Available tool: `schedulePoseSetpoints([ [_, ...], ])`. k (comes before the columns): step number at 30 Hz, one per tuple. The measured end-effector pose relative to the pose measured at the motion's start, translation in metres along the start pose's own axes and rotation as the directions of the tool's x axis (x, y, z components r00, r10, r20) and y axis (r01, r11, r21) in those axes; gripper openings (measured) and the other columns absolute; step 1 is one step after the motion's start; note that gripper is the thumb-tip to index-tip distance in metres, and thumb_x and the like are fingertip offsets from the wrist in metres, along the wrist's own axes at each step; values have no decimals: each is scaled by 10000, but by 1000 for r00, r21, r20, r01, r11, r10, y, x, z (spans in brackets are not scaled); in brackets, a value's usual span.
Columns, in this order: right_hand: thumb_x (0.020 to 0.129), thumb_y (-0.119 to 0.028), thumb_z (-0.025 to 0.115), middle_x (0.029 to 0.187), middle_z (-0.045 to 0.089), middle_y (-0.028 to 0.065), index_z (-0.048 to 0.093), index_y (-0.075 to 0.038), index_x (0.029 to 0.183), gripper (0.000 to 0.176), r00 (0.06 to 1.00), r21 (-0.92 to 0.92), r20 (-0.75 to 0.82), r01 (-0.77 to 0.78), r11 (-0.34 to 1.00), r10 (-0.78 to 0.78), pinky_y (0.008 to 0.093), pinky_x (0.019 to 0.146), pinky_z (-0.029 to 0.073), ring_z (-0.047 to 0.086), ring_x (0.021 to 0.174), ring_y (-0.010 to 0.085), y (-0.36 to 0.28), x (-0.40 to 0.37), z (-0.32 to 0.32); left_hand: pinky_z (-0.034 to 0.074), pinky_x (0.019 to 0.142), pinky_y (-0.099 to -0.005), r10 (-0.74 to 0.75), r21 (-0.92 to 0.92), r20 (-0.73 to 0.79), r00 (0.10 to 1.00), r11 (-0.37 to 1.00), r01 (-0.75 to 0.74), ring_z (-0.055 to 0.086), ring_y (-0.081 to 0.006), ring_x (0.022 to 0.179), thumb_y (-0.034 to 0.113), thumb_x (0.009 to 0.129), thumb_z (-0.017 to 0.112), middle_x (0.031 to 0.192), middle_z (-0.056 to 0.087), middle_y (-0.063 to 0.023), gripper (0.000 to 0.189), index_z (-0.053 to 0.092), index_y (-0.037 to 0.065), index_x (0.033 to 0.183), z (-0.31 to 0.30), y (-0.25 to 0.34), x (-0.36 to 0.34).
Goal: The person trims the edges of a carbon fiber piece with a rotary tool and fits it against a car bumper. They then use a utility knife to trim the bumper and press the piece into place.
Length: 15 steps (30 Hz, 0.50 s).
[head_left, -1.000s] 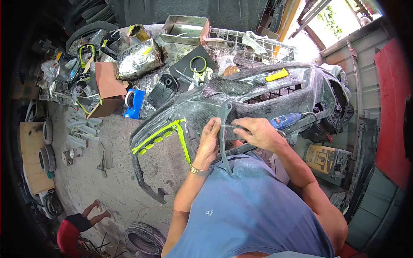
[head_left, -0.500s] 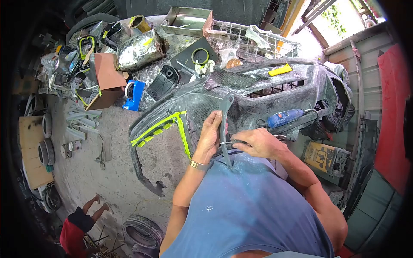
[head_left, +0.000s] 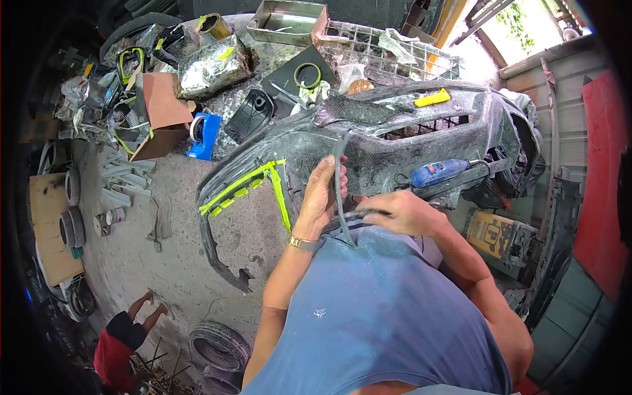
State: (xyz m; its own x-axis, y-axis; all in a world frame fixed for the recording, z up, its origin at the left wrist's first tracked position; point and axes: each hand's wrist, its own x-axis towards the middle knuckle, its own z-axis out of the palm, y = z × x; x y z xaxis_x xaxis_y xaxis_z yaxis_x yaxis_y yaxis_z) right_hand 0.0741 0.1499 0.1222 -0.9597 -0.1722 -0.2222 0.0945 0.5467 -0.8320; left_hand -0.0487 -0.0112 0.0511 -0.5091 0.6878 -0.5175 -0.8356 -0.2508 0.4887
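Note:
My left hand (head_left: 320,199) grips a thin grey curved strip (head_left: 340,176), held upright and edge-on in front of my chest. My right hand (head_left: 400,214) holds a small dark tool (head_left: 361,214) whose tip meets the strip's lower part. Both hands hover over a dusty carbon-fibre car bumper (head_left: 395,141) with yellow-green tape (head_left: 253,185) on its left side. A blue rotary tool (head_left: 438,172) lies on the bumper just right of my right hand.
A yellow block (head_left: 432,99) rests on the bumper's top. Behind are a blue tape dispenser (head_left: 203,135), a cardboard box (head_left: 155,118), a metal tray (head_left: 288,25) and a wire rack (head_left: 388,56). A tyre (head_left: 217,352) and another person (head_left: 122,345) are lower left.
My left hand has turned the grey strip from face-on to edge-on. My right hand moved down from the strip's middle to its lower part.

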Motion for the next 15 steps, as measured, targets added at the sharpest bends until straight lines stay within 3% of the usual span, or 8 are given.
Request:
schedulePoseSetpoints([
  [3, 936, -135, 594, 957, 682, 171, 615, -7, 1144, 245, 971, 205, -188, -109, 973, 148, 332, 779, 494, 664, 853, 256, 6, -3, -15, 375, 524, -229, 16, -141, 90, 996, 990, -3, 412, -102, 664, 468, 995, 489, 812, 440, -17, 542, 490, -26, 1220, -14, -2, 17],
  [5, 930, -123, 605, 898, 672, 119, 622, 0, 1115, 223, 929, 327, -288, -133, 936, 233, 308, 752, 484, 626, 824, 179, 8, -7, -22, 352, 502, -241, 74, -523, 335, 939, 844, 120, 381, -117, 661, 616, 953, 447, 835, 408, -36, 721, 460, -41, 1249, -17, 4, 21],
  [9, 918, -106, 632, 866, 654, 74, 630, -6, 1070, 182, 905, 261, -374, -107, 959, 203, 281, 732, 468, 590, 813, 122, 19, -13, -16, 312, 484, -248, 126, -493, 366, 922, 866, 77, 337, -126, 648, 775, 845, 448, 836, 371, -37, 958, 416, -64, 1307, -22, 16, 24],
  [10, 909, -98, 648, 852, 651, 68, 630, -8, 1053, 170, 902, 320, -309, -199, 926, 301, 275, 717, 463, 574, 791, 110, 20, -14, -12, 458, 544, -268, 151, -477, 428, 891, 875, 81, 507, -158, 737, 794, 827, 447, 927, 495, -83, 1025, 370, -66, 1378, -27, 18, 26],
  [11, 901, -90, 663, 838, 647, 63, 630, -9, 1036, 160, 888, 370, -239, -291, 882, 393, 268, 703, 457, 559, 769, 97, 20, -14, -9, 458, 544, -268, 159, -473, 426, 891, 878, 70, 507, -158, 737, 794, 827, 447, 927, 495, -83, 1025, 370, -66, 1378, -28, 21, 26],
  [13, 891, -94, 682, 792, 640, 42, 635, -7, 1013, 157, 914, 361, -276, -188, 913, 298, 262, 669, 447, 530, 721, 80, 18, -10, 1, 567, 756, -358, 129, -345, 395, 910, 938, 16, 623, -228, 972, 843, 816, 342, 1108, 587, -147, 1087, 341, -58, 1424, -26, 30, 22],
  [14, 893, -102, 679, 810, 655, 56, 639, -5, 1001, 151, 920, 349, -240, -216, 912, 310, 268, 692, 457, 557, 745, 90, 16, -9, 4, 530, 941, -447, 196, -432, 581, 790, 897, 95, 588, -291, 1167, 833, 827, 335, 1265, 570, -194, 1084, 299, -47, 1458, -39, 25, 33],
  [15, 894, -111, 676, 829, 670, 70, 643, -3, 989, 147, 923, 334, -207, -243, 910, 323, 275, 715, 468, 585, 770, 99, 13, -8, 6, 530, 941, -447, 198, -425, 586, 786, 900, 91, 588, -291, 1167, 833, 827, 335, 1265, 570, -194, 1084, 299, -47, 1458, -37, 28, 31],
])
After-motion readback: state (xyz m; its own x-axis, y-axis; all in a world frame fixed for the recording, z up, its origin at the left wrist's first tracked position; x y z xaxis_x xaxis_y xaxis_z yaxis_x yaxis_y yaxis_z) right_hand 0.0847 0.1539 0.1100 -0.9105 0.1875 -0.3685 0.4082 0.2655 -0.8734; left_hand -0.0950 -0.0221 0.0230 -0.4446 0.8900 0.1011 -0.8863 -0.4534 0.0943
